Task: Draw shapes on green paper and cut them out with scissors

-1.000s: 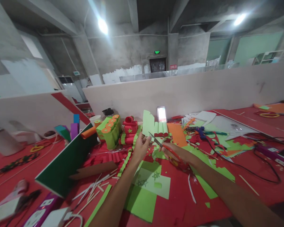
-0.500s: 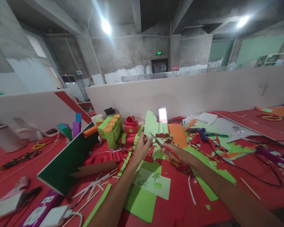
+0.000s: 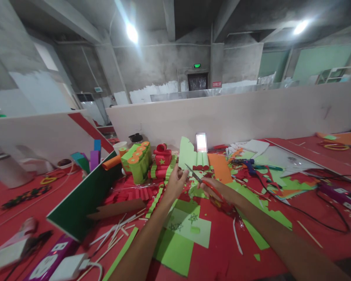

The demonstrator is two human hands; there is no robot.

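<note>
My left hand [image 3: 177,180] is closed, thumb and fingers pinched at light green paper; its outline at the fingertips is hard to make out. My right hand [image 3: 215,189] grips red-handled scissors [image 3: 195,176], their blades pointing up and left close to my left fingertips. A tall light green sheet [image 3: 186,154] stands just behind the fingers, beside light green rolls [image 3: 201,160] with red ends. Below my hands lies a pale green sheet [image 3: 203,232] with drawn stars, overlapping a brighter green sheet [image 3: 175,253].
Green and orange paper models [image 3: 137,160] and red rolls [image 3: 160,171] stand left, near a dark green board [image 3: 84,199]. Thin sticks [image 3: 114,234] lie front left. Rightward are an orange sheet [image 3: 219,168], green scraps [image 3: 251,210], a blue glue gun [image 3: 250,166] and its cord. A lit phone [image 3: 201,142] leans behind.
Hardly anything differs. Both hands and the scissors keep nearly the same place; the whole view has shifted very slightly.
</note>
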